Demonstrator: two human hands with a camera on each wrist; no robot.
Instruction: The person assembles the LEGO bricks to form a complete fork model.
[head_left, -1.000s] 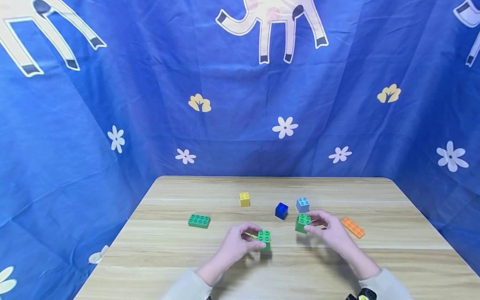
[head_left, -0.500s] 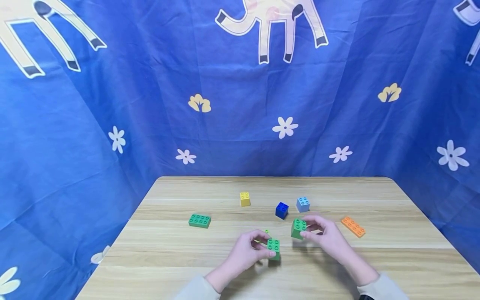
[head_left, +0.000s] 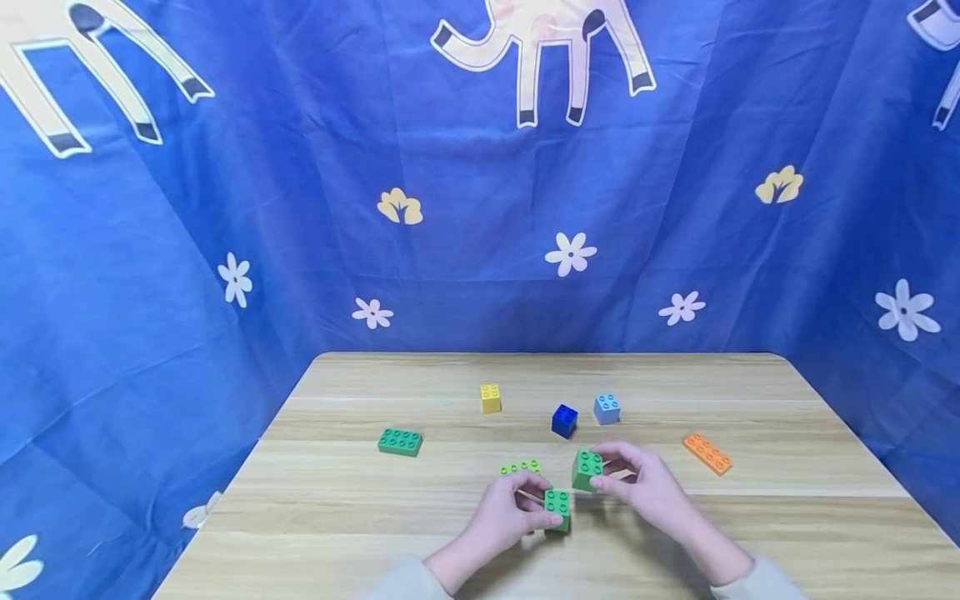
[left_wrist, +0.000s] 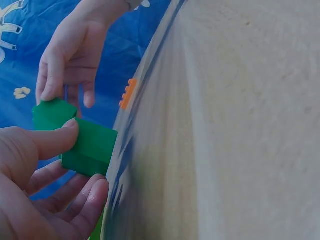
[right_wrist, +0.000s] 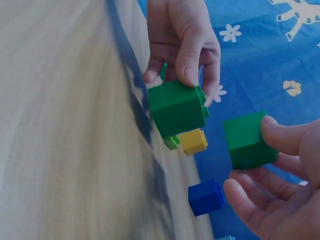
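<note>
My left hand [head_left: 512, 510] pinches a green building brick [head_left: 557, 510] between thumb and fingers, close over the table. In my right hand [head_left: 637, 479] is a second green brick [head_left: 587, 470], gripped at its right side with the studs up. The right wrist view shows a gap between the left hand's brick [right_wrist: 177, 107] and the right hand's brick [right_wrist: 247, 141]. Just behind the left hand lies a lime green flat brick [head_left: 521, 467], partly hidden by the fingers.
On the wooden table [head_left: 315, 517] lie a long green brick [head_left: 400, 442] at left, a yellow brick [head_left: 491, 398] at the back, dark blue [head_left: 564, 421] and light blue [head_left: 607, 409] bricks behind the right hand, and an orange plate brick [head_left: 707, 453] at right. A blue curtain [head_left: 480, 300] hangs behind.
Both hands have come closer together and nearer the front: the left moved right, the right moved left, each with its green brick. The lime green brick shows more from behind the left hand.
</note>
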